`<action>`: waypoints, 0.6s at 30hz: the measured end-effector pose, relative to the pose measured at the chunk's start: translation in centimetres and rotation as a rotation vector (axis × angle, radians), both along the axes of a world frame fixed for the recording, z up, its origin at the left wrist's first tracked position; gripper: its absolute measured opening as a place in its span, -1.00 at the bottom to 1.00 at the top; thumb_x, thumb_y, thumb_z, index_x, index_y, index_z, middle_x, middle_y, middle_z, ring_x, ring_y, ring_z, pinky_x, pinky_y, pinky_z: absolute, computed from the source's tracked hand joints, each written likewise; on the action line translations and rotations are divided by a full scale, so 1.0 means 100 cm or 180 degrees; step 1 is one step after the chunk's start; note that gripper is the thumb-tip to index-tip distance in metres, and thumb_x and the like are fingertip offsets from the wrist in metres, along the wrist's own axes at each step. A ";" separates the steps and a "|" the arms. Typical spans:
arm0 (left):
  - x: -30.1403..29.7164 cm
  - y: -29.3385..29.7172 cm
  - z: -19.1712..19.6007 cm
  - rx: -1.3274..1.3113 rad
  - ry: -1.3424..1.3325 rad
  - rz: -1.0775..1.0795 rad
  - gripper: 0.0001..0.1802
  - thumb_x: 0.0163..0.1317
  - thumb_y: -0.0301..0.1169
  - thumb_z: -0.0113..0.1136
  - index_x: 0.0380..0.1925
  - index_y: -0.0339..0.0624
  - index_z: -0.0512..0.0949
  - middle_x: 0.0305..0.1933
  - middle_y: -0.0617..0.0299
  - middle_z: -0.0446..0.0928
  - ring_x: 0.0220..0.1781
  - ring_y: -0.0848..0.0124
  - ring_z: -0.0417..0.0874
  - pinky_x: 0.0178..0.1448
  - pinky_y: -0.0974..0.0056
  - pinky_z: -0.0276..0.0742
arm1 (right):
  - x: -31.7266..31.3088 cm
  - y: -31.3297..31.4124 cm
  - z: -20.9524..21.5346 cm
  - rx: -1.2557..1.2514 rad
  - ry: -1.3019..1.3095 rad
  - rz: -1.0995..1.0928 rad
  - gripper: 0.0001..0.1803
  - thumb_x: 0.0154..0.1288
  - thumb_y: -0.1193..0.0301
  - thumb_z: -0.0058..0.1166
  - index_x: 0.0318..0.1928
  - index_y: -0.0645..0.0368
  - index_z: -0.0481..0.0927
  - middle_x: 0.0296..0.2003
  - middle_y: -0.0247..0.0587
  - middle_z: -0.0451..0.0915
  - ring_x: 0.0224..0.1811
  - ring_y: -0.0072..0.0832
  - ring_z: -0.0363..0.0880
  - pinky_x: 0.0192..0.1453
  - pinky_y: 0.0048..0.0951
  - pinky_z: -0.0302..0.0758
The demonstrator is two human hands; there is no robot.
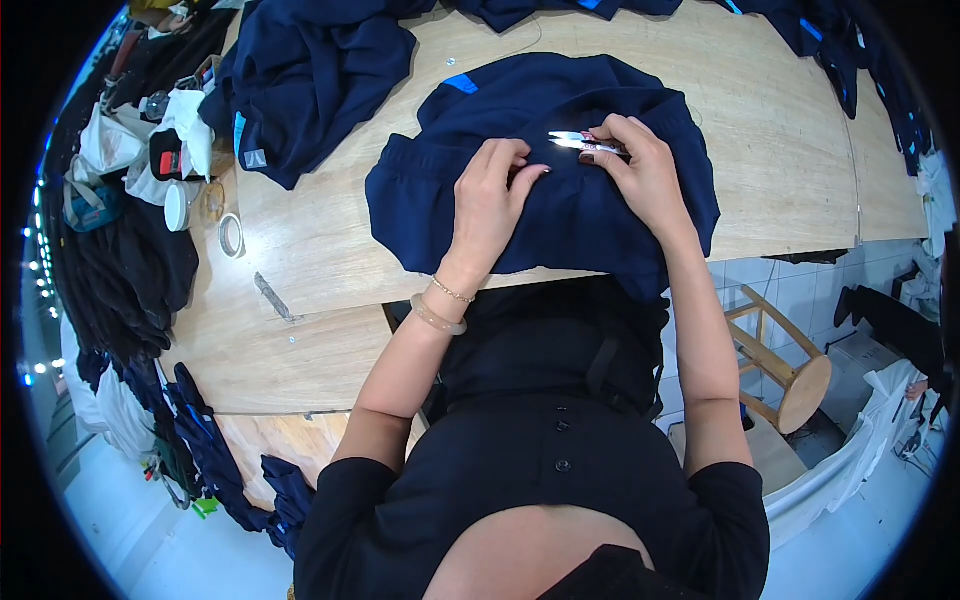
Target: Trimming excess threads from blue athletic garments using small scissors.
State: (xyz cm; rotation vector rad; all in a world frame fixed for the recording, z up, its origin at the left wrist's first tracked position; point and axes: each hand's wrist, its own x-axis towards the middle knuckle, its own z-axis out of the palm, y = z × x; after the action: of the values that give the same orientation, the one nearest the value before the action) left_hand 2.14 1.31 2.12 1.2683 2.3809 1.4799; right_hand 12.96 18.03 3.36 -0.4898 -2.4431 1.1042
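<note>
A navy garment (620, 220) lies bunched on the wooden table in front of me, with a gathered waistband-like edge at its left and a bright blue patch at its upper left. My right hand (640, 170) is closed round small thread snips (570, 136), whose pale blades point left and stand slightly apart just above the cloth. To the left of the blades, my left hand (487, 195) rests on the garment. Its fingers are curled into the fabric, with the thumb towards the snips. Whether a thread is pinched there too is too small to tell.
More navy garments (310, 80) are heaped at the table's far left, others along its far edge. A tape roll (231, 235) and a grey strip (272, 297) lie on the left of the table (330, 250). Dark cloth piles beyond. A wooden stool (800, 385) stands at lower right.
</note>
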 end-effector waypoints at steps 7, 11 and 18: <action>0.005 -0.001 -0.005 -0.0225 0.0339 0.0084 -0.86 0.05 -0.60 0.30 -0.40 -0.35 0.51 -0.28 0.15 0.47 -0.31 0.26 0.57 -0.19 0.30 0.51 | 0.006 -0.003 0.041 -0.3662 0.1537 0.0073 -0.80 0.40 0.33 0.03 -0.09 0.18 0.48 -0.34 -0.46 0.48 -0.41 -0.71 0.29 -0.34 -0.63 0.21; -0.007 -0.007 0.008 0.0138 -0.1248 0.0066 -0.96 0.19 -0.67 0.11 -0.40 -0.34 0.52 -0.43 0.16 0.55 -0.42 0.44 0.58 -0.24 0.41 0.49 | 0.034 -0.005 0.112 -0.4040 0.2710 0.1976 -0.58 0.31 0.06 0.12 0.00 0.08 0.47 -0.39 -0.52 0.41 -0.39 -0.63 0.23 -0.17 -0.34 0.19; -0.018 -0.014 0.030 -0.0302 -0.1551 -0.0081 -0.93 0.27 -0.52 0.15 -0.31 -0.32 0.51 -0.40 0.24 0.55 -0.38 0.57 0.52 -0.24 0.45 0.47 | 0.092 -0.019 0.202 -0.4270 0.4666 0.4628 -0.95 0.29 0.50 0.09 -0.27 0.19 0.59 -0.35 -0.14 0.64 -0.29 -0.30 0.64 -0.01 -0.21 0.53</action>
State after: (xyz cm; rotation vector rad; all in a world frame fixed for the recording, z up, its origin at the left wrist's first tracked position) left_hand 0.30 -0.11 5.17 0.7968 2.0743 1.4441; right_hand 22.19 16.15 23.53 1.4866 -0.1919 2.1681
